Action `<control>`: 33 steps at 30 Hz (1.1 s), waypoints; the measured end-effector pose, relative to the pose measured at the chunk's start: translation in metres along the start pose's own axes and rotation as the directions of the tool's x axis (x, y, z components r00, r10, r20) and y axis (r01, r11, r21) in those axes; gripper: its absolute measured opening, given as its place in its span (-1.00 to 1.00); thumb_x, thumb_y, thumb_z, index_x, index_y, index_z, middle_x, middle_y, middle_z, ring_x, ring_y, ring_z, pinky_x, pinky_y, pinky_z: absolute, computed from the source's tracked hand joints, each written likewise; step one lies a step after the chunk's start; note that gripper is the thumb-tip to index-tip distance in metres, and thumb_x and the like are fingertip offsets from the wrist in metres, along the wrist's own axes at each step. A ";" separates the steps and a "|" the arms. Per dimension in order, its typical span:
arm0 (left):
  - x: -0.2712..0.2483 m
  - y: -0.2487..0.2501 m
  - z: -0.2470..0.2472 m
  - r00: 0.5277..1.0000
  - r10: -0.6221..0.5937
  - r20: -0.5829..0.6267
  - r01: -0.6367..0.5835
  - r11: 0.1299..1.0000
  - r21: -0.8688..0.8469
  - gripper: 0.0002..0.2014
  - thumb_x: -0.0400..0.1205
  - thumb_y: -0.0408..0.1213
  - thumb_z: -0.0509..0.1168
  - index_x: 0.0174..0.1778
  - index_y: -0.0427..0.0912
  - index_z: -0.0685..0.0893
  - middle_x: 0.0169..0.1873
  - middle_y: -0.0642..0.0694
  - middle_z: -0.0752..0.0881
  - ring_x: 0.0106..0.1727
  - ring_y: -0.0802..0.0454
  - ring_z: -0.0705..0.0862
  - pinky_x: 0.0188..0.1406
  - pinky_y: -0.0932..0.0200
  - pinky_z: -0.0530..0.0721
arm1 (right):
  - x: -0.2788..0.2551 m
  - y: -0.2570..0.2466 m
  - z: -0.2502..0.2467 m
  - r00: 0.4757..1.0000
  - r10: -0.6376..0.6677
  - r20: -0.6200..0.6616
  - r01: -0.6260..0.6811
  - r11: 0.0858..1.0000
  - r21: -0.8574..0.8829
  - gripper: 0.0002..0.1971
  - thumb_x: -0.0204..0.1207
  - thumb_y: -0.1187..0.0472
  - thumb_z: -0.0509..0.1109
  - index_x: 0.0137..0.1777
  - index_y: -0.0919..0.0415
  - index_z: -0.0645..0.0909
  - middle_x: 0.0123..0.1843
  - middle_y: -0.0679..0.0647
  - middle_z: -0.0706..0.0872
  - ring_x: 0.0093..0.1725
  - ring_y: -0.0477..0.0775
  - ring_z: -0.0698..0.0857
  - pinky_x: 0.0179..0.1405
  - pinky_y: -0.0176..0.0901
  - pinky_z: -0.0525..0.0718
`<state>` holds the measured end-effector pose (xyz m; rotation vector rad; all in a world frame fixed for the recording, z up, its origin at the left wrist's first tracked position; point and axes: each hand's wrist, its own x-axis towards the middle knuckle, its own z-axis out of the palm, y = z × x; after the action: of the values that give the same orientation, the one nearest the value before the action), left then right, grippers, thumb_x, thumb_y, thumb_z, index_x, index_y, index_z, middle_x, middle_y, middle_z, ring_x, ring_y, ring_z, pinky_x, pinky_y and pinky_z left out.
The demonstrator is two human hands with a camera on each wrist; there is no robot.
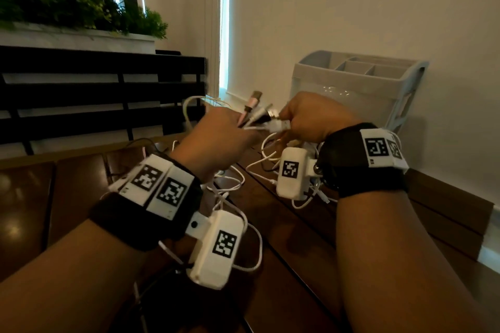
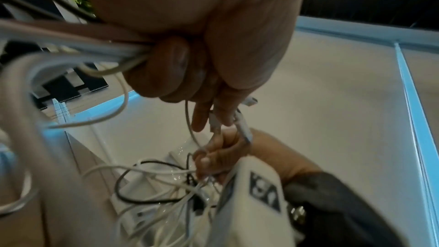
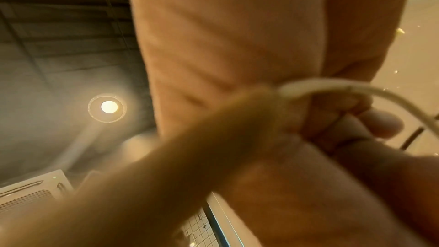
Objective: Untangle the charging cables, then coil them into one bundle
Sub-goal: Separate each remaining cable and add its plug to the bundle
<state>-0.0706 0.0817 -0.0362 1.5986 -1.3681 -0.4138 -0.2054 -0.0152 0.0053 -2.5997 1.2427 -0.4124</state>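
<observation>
Both hands are raised above a dark wooden table point(image 1: 292, 238), close together. My left hand point(image 1: 221, 135) grips a bunch of charging cables point(image 1: 257, 116); their plug ends, one pink and several white, fan out above its fingers. My right hand point(image 1: 311, 116) pinches a white plug point(image 1: 278, 124) from that bunch. In the left wrist view my curled left fingers point(image 2: 171, 67) clamp the cable bundle point(image 2: 71, 44), and my right hand point(image 2: 223, 153) holds a white cable point(image 2: 244, 129) below. A white cable point(image 3: 356, 89) runs out of my right fist in the right wrist view. Loose white and black cables point(image 1: 232, 181) trail onto the table.
A pale plastic organizer point(image 1: 357, 81) with compartments stands against the wall behind my right hand. A black slatted bench back point(image 1: 94, 89) and a planter with greenery point(image 1: 67, 0) lie to the left. The table's right edge point(image 1: 460, 238) runs close to the wall.
</observation>
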 end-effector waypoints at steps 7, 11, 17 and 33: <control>0.003 -0.008 0.003 0.996 -0.035 -0.082 0.027 0.995 -0.098 -0.84 0.50 -0.26 0.49 -0.36 -0.22 0.73 -0.73 0.08 0.49 -0.73 0.21 0.37 -0.61 0.28 0.37 | -0.004 0.011 -0.004 0.995 -0.054 0.080 0.046 0.994 0.094 -0.87 0.29 0.20 0.64 -0.33 0.02 0.72 -0.32 -0.08 0.76 -0.20 -0.06 0.71 -0.23 -0.19 0.58; 0.008 -0.007 -0.013 0.973 -0.108 -0.204 0.055 0.967 -0.248 -0.86 0.50 -0.33 0.49 -0.37 -0.15 0.71 -0.74 0.11 0.48 -0.74 0.20 0.33 -0.59 0.24 0.28 | -0.004 0.018 0.001 0.985 -0.060 0.161 0.045 0.994 0.099 -0.90 0.35 0.15 0.61 -0.24 -0.01 0.73 -0.28 -0.09 0.79 -0.22 -0.09 0.71 -0.19 -0.17 0.58; 0.012 -0.001 -0.026 0.969 -0.097 -0.229 0.015 0.943 -0.334 -0.86 0.51 -0.31 0.48 -0.23 -0.32 0.71 -0.44 -0.22 0.49 -0.62 0.03 0.27 -0.64 0.31 0.24 | -0.004 0.014 -0.008 0.978 -0.192 -0.080 0.189 0.981 -0.044 -0.92 0.40 0.19 0.58 -0.16 0.07 0.73 -0.22 -0.07 0.78 -0.30 -0.23 0.69 -0.35 -0.38 0.51; 0.007 0.001 -0.023 0.972 -0.117 -0.206 0.049 0.950 -0.309 -0.90 0.53 -0.29 0.48 -0.24 -0.20 0.72 -0.56 -0.06 0.45 -0.65 0.11 0.30 -0.62 0.28 0.28 | -0.024 0.042 -0.008 0.981 -0.141 0.134 0.169 0.959 -0.229 -0.81 0.51 0.08 0.47 -0.25 -0.05 0.51 -0.14 -0.04 0.66 -0.10 -0.02 0.63 -0.17 -0.20 0.55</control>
<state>-0.0519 0.0854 -0.0223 1.4048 -1.0161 -0.4571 -0.2533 -0.0228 -0.0050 -2.8898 1.1156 -0.1400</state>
